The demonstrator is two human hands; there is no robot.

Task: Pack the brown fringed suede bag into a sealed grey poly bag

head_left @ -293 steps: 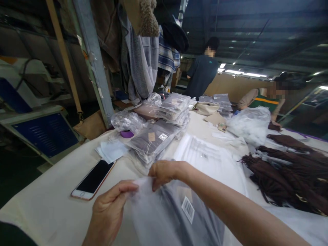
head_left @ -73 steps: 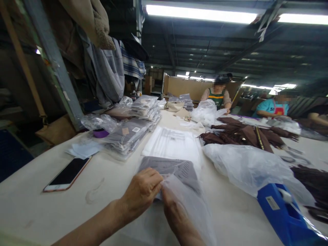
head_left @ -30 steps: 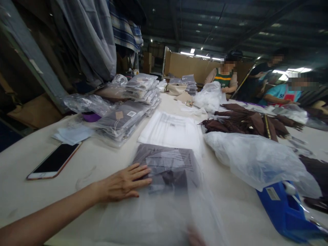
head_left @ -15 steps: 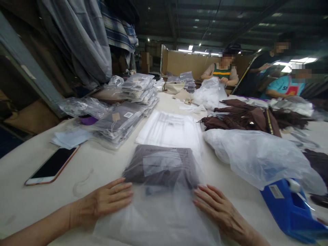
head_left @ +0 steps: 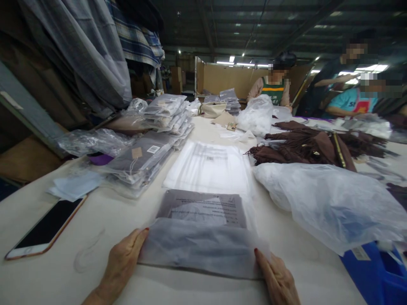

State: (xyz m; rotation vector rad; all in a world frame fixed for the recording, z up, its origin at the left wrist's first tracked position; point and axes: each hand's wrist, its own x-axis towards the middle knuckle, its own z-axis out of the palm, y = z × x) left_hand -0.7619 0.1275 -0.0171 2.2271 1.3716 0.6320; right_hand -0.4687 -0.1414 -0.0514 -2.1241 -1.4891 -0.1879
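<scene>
In front of me lies a frosted plastic bag (head_left: 203, 250) with a folded dark grey-brown cloth (head_left: 165, 205) inside. Small print and a pale paper show through its far part. The near part of the bag is folded back over the cloth. My left hand (head_left: 122, 258) is closed on the bag's left edge, thumb on top and the other fingers mostly hidden. At the right edge, my right hand (head_left: 276, 275) grips the bag the same way. Just beyond it is a stack of white plastic bags (head_left: 208, 167) with a barcode.
A phone (head_left: 46, 226) lies at left, by stacked bagged grey garments (head_left: 140, 156). To the right are a loose clear plastic bag (head_left: 324, 199), brown fringed cloth (head_left: 308, 144) and a blue tape dispenser (head_left: 365, 271). Co-workers (head_left: 275, 87) are across the table.
Both hands have gone from lying flat on the bag to gripping its sides. The bag's near part has been folded away from me over the cloth.
</scene>
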